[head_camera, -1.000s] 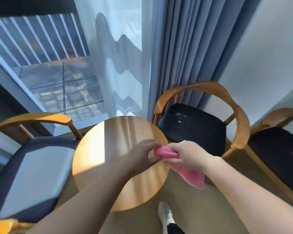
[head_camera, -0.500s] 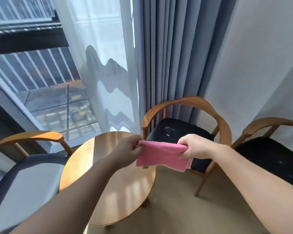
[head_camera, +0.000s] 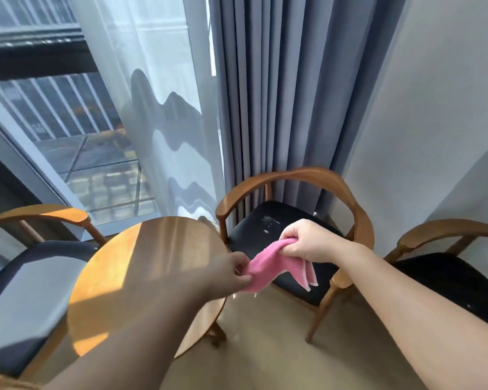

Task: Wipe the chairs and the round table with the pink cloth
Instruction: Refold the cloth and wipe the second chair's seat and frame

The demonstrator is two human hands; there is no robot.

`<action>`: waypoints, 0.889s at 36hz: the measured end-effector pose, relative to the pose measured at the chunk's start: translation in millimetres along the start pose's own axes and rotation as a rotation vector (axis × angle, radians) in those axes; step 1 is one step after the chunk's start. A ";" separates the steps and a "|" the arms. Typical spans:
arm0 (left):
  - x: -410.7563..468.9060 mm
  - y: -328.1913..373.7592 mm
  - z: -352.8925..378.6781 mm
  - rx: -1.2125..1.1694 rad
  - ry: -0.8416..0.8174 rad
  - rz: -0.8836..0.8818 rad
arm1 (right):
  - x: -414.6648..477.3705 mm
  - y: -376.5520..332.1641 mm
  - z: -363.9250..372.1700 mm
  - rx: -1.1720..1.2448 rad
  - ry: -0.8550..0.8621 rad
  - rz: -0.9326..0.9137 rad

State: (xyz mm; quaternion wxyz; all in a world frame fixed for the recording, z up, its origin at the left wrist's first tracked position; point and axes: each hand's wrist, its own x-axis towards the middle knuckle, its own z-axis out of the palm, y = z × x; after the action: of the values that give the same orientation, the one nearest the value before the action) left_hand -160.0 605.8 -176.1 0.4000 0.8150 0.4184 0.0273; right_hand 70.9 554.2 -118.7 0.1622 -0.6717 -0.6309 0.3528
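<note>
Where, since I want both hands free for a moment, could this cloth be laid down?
The round table top is bare from its window-side rim to the left hand. The left chair seat, beside the table, is bare too. Crowded: between the table and the middle chair, where the left hand and the right hand hold the pink cloth.

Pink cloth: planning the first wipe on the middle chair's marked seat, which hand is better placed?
Probably right. The right hand grips the pink cloth in front of the middle chair seat, beside its whitish marks; the left hand pinches the other end nearer the round table.
</note>
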 end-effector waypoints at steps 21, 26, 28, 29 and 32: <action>137.5 -32.5 -8.7 0.050 0.025 0.041 | 128.3 51.2 -48.6 -0.199 0.006 0.175; 171.9 -53.0 -28.6 -0.206 0.021 -0.007 | 172.6 51.6 -58.3 -0.159 0.074 0.205; 183.5 -60.8 -35.1 -0.326 0.030 -0.021 | 190.1 51.4 -61.4 -0.102 0.113 0.210; 189.1 -64.8 -37.4 -0.372 0.035 -0.032 | 198.8 52.0 -62.2 -0.088 0.133 0.207; 201.4 -75.3 -41.0 -0.461 0.032 -0.095 | 220.6 55.7 -60.8 -0.077 0.171 0.210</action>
State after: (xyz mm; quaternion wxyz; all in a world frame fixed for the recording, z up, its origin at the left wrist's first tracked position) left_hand -94.6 798.1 -257.5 0.5695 0.6809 0.4455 0.1161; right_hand 143.1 771.8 -172.6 0.1517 -0.7675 -0.5541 0.2845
